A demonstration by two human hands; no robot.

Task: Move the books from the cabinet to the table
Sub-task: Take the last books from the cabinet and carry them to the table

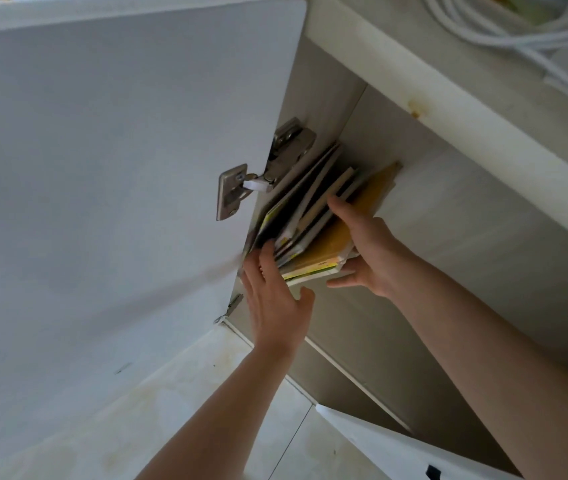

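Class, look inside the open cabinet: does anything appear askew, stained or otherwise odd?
Yes. The books lean in an untidy fan against the cabinet's left wall, not upright, with both hands closing on them. A yellow-brown stain marks the white frame above. Loose white cables lie tangled on the top.

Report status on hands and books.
Right hand fingers over the yellow book, thumb under the stack. Left hand open at the books, still in the cabinet. Open door close on the left.

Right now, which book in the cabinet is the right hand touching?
The mustard-yellow book, rightmost in the leaning row; the right hand lies on its cover, while the others have pale or dark covers.
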